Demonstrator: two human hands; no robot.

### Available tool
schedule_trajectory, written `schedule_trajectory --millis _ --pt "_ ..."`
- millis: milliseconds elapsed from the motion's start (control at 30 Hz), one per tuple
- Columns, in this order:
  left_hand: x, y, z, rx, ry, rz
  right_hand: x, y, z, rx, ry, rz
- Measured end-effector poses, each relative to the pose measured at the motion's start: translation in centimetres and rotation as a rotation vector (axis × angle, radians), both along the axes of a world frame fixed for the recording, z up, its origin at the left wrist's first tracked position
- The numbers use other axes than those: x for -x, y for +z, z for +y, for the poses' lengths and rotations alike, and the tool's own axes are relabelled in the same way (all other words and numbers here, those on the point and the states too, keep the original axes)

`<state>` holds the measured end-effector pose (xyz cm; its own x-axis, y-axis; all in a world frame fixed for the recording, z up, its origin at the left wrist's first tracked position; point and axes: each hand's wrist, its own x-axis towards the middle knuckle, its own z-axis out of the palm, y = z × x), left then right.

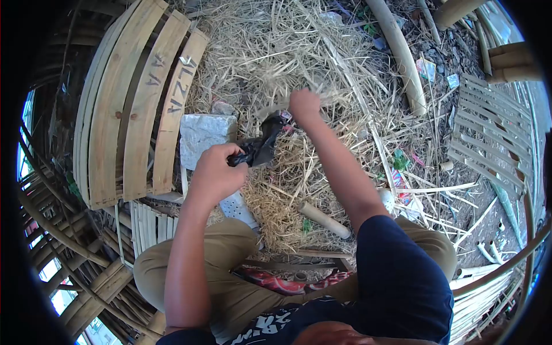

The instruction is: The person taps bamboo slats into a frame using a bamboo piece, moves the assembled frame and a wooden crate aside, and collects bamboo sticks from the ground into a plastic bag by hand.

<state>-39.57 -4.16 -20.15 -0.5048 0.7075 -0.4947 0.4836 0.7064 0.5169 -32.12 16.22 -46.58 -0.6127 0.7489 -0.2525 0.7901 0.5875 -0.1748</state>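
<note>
My left hand (218, 172) is closed on one end of a crumpled, shiny black piece of plastic-like material (259, 146). The other end of that piece reaches toward my right hand, over the straw. My right hand (305, 106) is a fist a little farther forward, above the straw litter. Pale, motion-smeared streaks show on both sides of the fist, so what it grips is unclear. Just beyond my left hand sits a grey stone block (207, 138).
Wooden slatted panels (167, 109) stand at the left. Straw and bamboo shavings (259, 52) cover the ground. A short bamboo piece (324, 220) lies before my legs, a long pole (402, 63) at the back right. A slatted bamboo rack (489, 126) is far right.
</note>
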Motion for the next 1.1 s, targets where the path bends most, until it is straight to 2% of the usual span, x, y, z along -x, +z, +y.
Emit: schedule_trajectory --millis 67,133,200,233,300,333,433,500,567,633,733,833,933,967,1067,1100 --pt "-0.3 0.5 0.7 -0.015 0.024 0.021 -0.6 4.1 -2.8 0.124 0.207 -0.075" --pt "-0.9 0.9 1.4 -0.026 0.026 0.048 -0.7 2.6 -6.3 0.322 0.145 -0.053" --pt "-0.8 0.5 1.7 0.006 0.017 0.085 -1.3 3.2 -8.9 0.447 0.468 -0.266" --pt "-0.7 0.3 1.8 0.023 0.009 0.102 -2.0 4.6 -9.0 0.522 0.54 -0.299" --pt "-0.8 -0.9 1.3 -0.099 -0.022 0.16 -3.3 9.1 -8.2 0.674 0.687 -0.364" --pt "-0.8 -1.3 1.2 -0.164 -0.034 0.19 -3.6 10.1 -7.5 0.665 0.631 -0.318" --pt "-1.3 -0.7 1.7 -0.122 0.043 0.164 -4.9 11.2 -4.3 0.659 0.518 -0.144" --pt "-0.9 -0.7 1.7 -0.162 0.146 -0.024 -5.4 12.9 -1.3 0.586 0.221 -0.13" --pt "-0.7 -0.5 1.8 -0.17 0.224 -0.164 -6.2 8.3 2.0 0.412 -0.027 0.139" --pt "-0.5 -0.4 1.7 -0.15 0.28 -0.256 -6.5 8.1 4.5 0.243 -0.134 0.211" --pt "-1.2 -0.9 1.6 -0.283 0.323 -0.282 -5.6 -2.1 6.7 -0.112 -0.085 0.338" --pt "-1.3 -2.0 1.0 -0.246 0.32 -0.278 -6.5 -2.0 8.4 0.043 -0.151 -0.051" --pt "-1.6 -2.4 0.8 -0.27 0.326 -0.294 -9.4 -3.9 10.5 0.048 -0.179 -0.013" --pt "-1.6 -2.5 0.7 -0.272 0.321 -0.298 -10.0 -4.7 10.2 -0.05 -0.146 0.087" --pt "-1.6 -2.8 0.7 -0.276 0.307 -0.294 -7.4 -1.9 8.4 -0.275 -0.282 -0.077" --pt "-1.7 -2.8 0.8 -0.271 0.3 -0.284 -6.9 -1.4 7.1 -0.416 -0.291 0.307"
